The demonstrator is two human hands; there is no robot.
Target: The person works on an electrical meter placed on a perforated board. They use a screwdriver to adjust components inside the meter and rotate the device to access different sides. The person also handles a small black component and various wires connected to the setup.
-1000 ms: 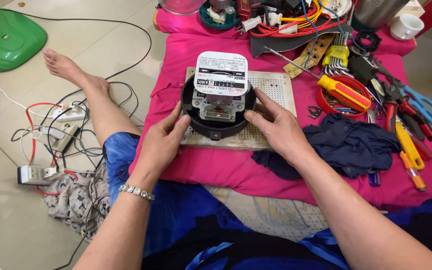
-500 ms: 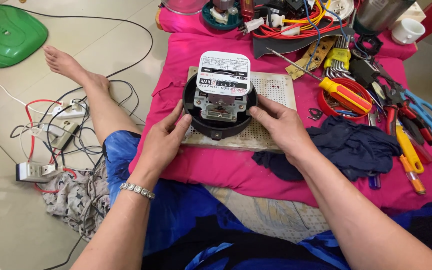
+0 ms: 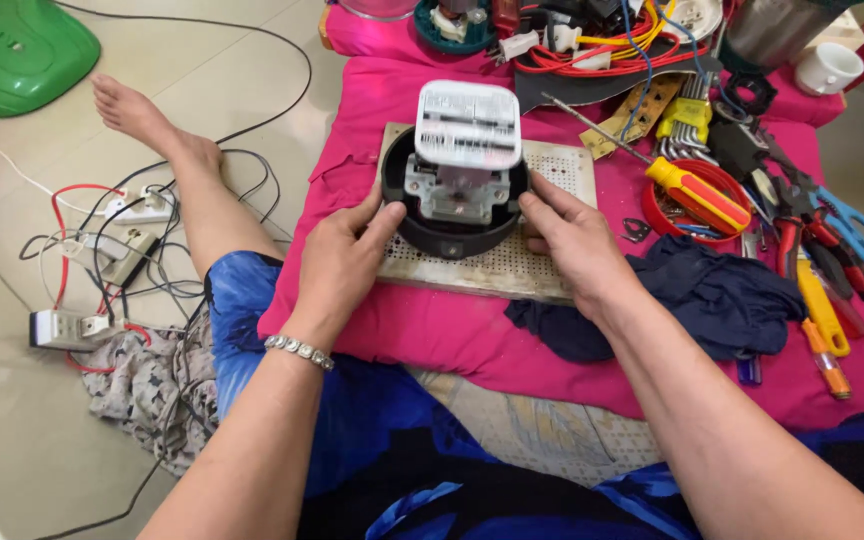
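The meter's base [image 3: 452, 235] looks like matt black plastic, its white cover [image 3: 468, 122] smooth plastic. The perforated board [image 3: 512, 270] is dull and rough-holed, the pink cloth [image 3: 432, 330] soft, and the screwdriver handle [image 3: 700, 195] glossy plastic.

One camera sits on my head, looking steeply down and forward over my forearms, close to the pink cloth [image 3: 432, 330], with the floor [image 3: 12, 420] to my left.
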